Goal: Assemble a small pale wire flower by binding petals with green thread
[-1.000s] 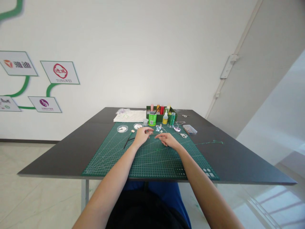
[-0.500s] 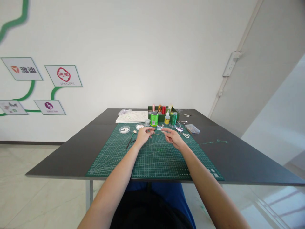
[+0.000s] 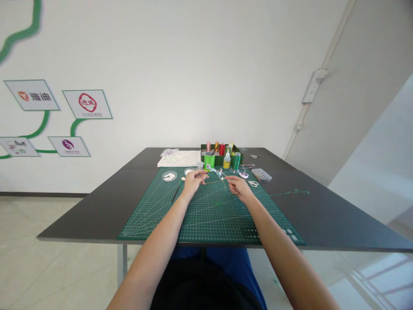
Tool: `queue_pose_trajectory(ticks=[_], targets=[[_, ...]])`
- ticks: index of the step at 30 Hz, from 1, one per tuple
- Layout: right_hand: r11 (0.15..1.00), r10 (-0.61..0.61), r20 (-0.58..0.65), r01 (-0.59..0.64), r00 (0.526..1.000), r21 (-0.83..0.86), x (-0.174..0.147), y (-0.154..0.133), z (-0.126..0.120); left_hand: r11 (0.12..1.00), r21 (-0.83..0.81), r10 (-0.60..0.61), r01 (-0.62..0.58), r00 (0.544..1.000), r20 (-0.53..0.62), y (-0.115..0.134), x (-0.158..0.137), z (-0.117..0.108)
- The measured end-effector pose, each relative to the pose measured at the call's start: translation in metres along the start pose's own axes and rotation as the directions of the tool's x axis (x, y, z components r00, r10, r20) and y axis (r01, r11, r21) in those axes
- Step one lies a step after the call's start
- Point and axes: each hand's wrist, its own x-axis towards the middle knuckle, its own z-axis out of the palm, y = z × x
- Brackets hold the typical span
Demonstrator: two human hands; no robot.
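Above the green cutting mat (image 3: 206, 219) my left hand (image 3: 193, 183) is closed in a pinch; whatever lies between its fingertips is too small to name. My right hand (image 3: 238, 187) pinches a small pale piece on a thin stem (image 3: 222, 178), which points toward the left hand. A gap separates the two hands. Just behind them lies a shiny, silvery crumpled item (image 3: 217, 172). A thin stick (image 3: 211, 183) rests on the mat between the hands. Left of my left hand lie a dark brush-like tool (image 3: 177, 191) and a shallow dish with white bits (image 3: 169, 176).
Behind the hands stand a green can (image 3: 209, 162), a glue bottle (image 3: 226, 160), a green thread spool (image 3: 236, 161) and a box of spools (image 3: 245, 156). White scissors (image 3: 253, 184) and a clear case (image 3: 261, 175) lie right. A white cloth (image 3: 180, 158) lies back left.
My right hand has shifted slightly right, widening the gap between the hands. The pale piece at its fingertips shows more plainly now. My left hand stays nearly in place.
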Motion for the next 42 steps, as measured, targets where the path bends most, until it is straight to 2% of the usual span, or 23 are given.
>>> queue_pose_trajectory(ticks=[5,12,20,28,34,37,40,42], targets=[[0.999,-0.015,-0.05,0.013,0.999,-0.041,0.002,0.001,-0.003,1.0,-0.002,0.016,-0.016,0.998,-0.052,0.002,0.001,-0.003],[0.943,-0.134,-0.26,0.042,0.956,-0.33,0.012,0.011,-0.012,1.0,0.014,0.026,-0.024,0.994,-0.106,0.008,-0.001,-0.004],[0.787,-0.271,-0.381,-0.024,0.884,-0.616,0.016,0.014,-0.02,0.998,0.038,0.053,-0.049,0.99,-0.127,0.007,0.001,-0.005],[0.661,-0.318,-0.433,-0.13,0.844,-0.739,0.011,0.008,-0.021,0.996,0.042,0.083,-0.077,0.985,-0.15,0.005,0.002,-0.008],[0.583,-0.38,-0.447,-0.166,0.81,-0.796,0.009,0.008,-0.025,0.994,0.071,0.091,-0.08,0.983,-0.16,0.006,0.001,-0.008],[0.541,-0.374,-0.44,-0.193,0.817,-0.818,0.008,0.009,-0.025,0.993,0.083,0.097,-0.084,0.983,-0.155,0.007,0.0,-0.007],[0.551,-0.396,-0.406,-0.141,0.823,-0.823,0.008,0.01,-0.024,0.989,0.109,0.109,-0.094,0.984,-0.138,0.008,0.0,-0.006],[0.57,-0.442,-0.381,-0.073,0.812,-0.818,0.009,0.01,-0.024,0.986,0.129,0.122,-0.106,0.985,-0.124,0.008,0.0,-0.005]])
